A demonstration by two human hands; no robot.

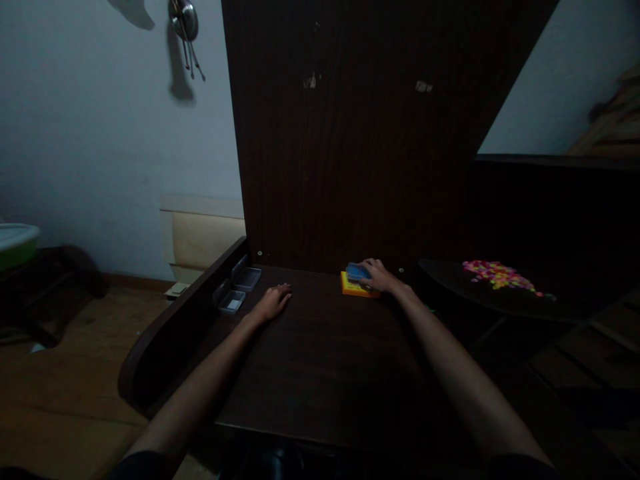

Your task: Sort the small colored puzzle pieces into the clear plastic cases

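My right hand (379, 275) reaches to the far side of a dark wooden desk (325, 360) and its fingers close over a small blue box (357, 271). The blue box sits on a flat orange-yellow box (353, 287) against the desk's tall back panel. My left hand (273, 302) rests palm down on the desk top, fingers stretched forward and loosely together, holding nothing. Two small clear plastic boxes (239, 291) lie just left of it near the desk's raised side rail.
A heap of small pink and yellow pieces (496, 274) lies on a lower dark shelf (480, 300) to the right. A tall dark panel (360, 133) stands behind the desk. At far left a green and white basin (16, 243) sits on a low stand. Metal utensils (185, 30) hang on the wall.
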